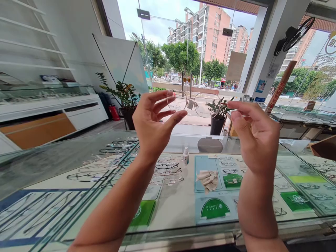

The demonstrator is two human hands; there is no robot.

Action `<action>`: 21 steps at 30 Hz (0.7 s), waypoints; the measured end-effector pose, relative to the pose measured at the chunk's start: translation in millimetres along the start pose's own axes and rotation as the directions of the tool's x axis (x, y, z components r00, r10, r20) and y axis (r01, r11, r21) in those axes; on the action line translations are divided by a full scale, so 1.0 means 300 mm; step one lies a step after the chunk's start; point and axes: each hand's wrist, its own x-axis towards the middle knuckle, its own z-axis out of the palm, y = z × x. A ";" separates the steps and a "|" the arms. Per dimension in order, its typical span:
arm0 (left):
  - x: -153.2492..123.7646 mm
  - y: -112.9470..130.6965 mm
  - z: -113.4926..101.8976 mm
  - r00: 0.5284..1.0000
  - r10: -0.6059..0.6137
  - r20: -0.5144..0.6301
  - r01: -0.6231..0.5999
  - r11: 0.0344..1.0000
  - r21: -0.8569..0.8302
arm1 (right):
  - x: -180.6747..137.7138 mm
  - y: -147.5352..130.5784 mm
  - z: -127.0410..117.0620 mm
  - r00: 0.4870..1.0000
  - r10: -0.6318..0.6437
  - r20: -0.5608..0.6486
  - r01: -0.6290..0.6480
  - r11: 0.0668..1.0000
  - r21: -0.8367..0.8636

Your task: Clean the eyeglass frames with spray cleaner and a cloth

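A pair of thin-rimmed eyeglasses (195, 109) is raised in front of me, above the glass counter, with a small tag hanging near the bridge. My left hand (154, 120) has its fingers and thumb around the left lens. The exact contact there is hard to make out. At the other end, my right hand (253, 129) pinches the right temple between thumb and index finger. Below the hands, a small white spray bottle (186, 156) stands upright on the counter. A crumpled beige cloth (208, 180) lies to the right of the bottle.
The glass display counter (173, 210) holds rows of spectacle frames and green display blocks (144, 212). A dark eyeglass case (210, 144) sits farther back. Potted plants (217, 119), a red fire extinguisher (113, 112) and a glass storefront are beyond. A wall fan (294, 36) hangs upper right.
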 end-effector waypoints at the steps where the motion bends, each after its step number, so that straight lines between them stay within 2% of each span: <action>1: -0.003 0.002 0.000 1.000 0.020 -0.017 -0.021 1.000 -0.024 | 0.001 0.002 0.002 1.000 0.005 -0.001 -0.005 1.000 0.006; 6: -0.025 0.026 0.001 0.986 0.070 -0.150 -0.089 0.988 -0.123 | 0.009 0.031 0.015 0.999 0.049 0.011 -0.050 0.997 0.059; 10: -0.036 0.036 0.004 0.978 0.082 -0.192 -0.113 0.981 -0.159 | 0.011 0.052 0.025 0.996 0.083 0.021 -0.085 0.992 0.096; 17: -0.041 0.032 -0.001 0.989 0.024 -0.145 -0.058 0.968 -0.242 | 0.011 0.041 0.024 0.993 0.115 0.004 -0.114 0.979 0.171; 21: -0.047 0.030 -0.005 0.998 -0.025 -0.059 0.000 0.921 -0.390 | 0.012 0.038 0.022 0.992 0.122 -0.001 -0.120 0.970 0.211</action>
